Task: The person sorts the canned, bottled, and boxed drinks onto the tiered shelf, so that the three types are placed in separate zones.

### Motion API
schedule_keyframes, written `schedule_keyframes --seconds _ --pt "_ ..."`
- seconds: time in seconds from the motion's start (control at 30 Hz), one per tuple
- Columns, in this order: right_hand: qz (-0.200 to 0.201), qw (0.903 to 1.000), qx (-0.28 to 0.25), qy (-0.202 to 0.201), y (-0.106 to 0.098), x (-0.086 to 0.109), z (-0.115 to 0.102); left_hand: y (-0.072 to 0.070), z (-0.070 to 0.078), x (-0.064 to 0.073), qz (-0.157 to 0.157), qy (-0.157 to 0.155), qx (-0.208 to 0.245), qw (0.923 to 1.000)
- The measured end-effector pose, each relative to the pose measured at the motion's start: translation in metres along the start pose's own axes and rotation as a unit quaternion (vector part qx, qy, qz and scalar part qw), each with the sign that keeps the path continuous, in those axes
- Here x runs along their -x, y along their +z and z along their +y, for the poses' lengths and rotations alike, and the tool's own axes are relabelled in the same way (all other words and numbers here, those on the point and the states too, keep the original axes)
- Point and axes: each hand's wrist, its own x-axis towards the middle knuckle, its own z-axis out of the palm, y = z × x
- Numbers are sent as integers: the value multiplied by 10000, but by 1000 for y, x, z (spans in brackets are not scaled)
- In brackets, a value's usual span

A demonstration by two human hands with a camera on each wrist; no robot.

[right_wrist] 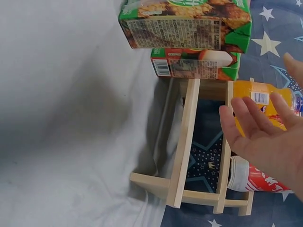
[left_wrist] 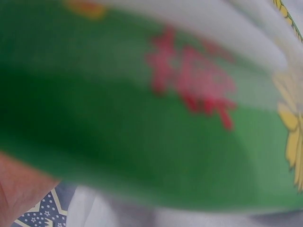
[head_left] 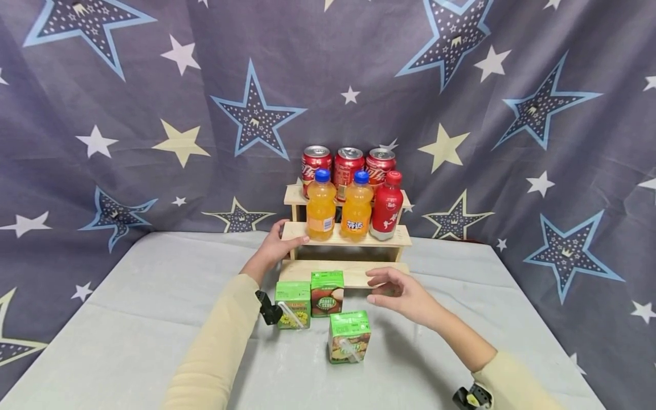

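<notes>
A three-tier wooden shelf (head_left: 353, 273) stands at the back of the table. My left hand (head_left: 274, 247) grips the left end of its middle tier, thumb along the front edge. My right hand (head_left: 400, 293) hovers before the right part of the lowest tier, holding nothing, its fingers apart and slightly bent. Three green-topped drink cartons are in front of the shelf: a yellow-flowered carton (head_left: 292, 307) by my left wrist, a red-brown carton (head_left: 327, 296), and a brown carton (head_left: 349, 339) nearest me. The flowered carton's green side (left_wrist: 118, 109) fills the left wrist view, blurred.
On the middle tier stand two orange soda bottles (head_left: 320, 208) with blue caps and a red bottle (head_left: 387, 208). Several red cans (head_left: 349, 165) line the top tier. A star-patterned curtain (head_left: 307, 68) hangs behind the white-covered table (head_left: 154, 319).
</notes>
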Motion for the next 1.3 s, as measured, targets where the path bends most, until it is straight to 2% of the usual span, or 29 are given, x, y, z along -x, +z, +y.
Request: schedule_keyframes --seconds 0.3,0.6,0.8,1.03,1.3 --pt "-964 9953 100 -11 9 7 3 0 1 1 17 17 -5 10000" --pt "-1670 9858 133 100 25 9 0 0 2 1 46 30 -57 10000" --pt "-1591 9872 20 77 31 9 3 1 3 3 54 2 -56 10000" --pt "-1346 9907 191 -15 35 10 2 0 2 3 72 4 -61 10000" --pt "-1289 9913 266 -18 33 13 -1 -1 -2 -3 64 -6 -109 9999"
